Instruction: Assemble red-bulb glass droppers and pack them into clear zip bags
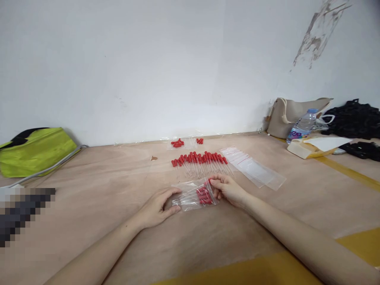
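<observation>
Clear bag point(191, 202) of red-topped droppers point(204, 195) lies on the table point(118, 174) between the hands. The left hand point(162, 206) is half open, thumb and forefinger spread around the bag's near-left end; the right hand point(223, 187) pinches a red bulb point(209, 181) at the other end. Just beyond both hands lies a row of loose droppers point(197, 159); flat plastic sleeves point(252, 168) lie beyond the right hand.
</observation>
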The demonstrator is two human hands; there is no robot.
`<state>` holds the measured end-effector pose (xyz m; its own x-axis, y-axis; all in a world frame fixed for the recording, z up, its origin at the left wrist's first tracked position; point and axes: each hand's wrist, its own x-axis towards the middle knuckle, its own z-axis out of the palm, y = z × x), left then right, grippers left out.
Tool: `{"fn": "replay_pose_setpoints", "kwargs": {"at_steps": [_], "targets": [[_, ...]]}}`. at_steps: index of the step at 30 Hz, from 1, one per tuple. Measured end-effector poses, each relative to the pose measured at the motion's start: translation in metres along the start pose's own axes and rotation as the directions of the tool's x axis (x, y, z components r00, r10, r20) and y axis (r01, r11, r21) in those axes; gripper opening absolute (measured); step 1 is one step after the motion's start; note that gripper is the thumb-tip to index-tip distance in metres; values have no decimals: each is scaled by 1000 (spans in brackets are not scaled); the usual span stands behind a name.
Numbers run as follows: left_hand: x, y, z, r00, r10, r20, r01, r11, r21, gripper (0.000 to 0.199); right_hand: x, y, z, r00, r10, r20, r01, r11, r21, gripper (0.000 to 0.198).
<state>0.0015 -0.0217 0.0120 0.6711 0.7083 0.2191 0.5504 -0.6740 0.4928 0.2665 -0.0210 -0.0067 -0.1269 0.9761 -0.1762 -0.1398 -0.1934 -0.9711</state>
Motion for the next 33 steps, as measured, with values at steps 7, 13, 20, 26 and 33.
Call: {"fn": "replay_pose_setpoints", "kwargs": {"at_steps": [7,13,20,26,33], "targets": [[0,1,0,1000,3,0,-3,1000,0,38,8,9,9,997,-69,17,71,986,-154,23],[0,2,-1,1000,12,18,-12,1000,-9,36,13,7,8,983,-128,-128,84,949,-304,16],[1,0,0,999,26,25,-26,999,-23,37,8,-6,-4,985,-25,-172,-49,910,-412,19],[-1,-4,1,999,12,39,-9,997,-72,37,1,-11,-1,994,109,27,-93,930,-354,21],[0,-2,2,994,-1,-106,-9,996,-88,25,-12,-9,7,929,297,221,-225,927,-300,10]]}}
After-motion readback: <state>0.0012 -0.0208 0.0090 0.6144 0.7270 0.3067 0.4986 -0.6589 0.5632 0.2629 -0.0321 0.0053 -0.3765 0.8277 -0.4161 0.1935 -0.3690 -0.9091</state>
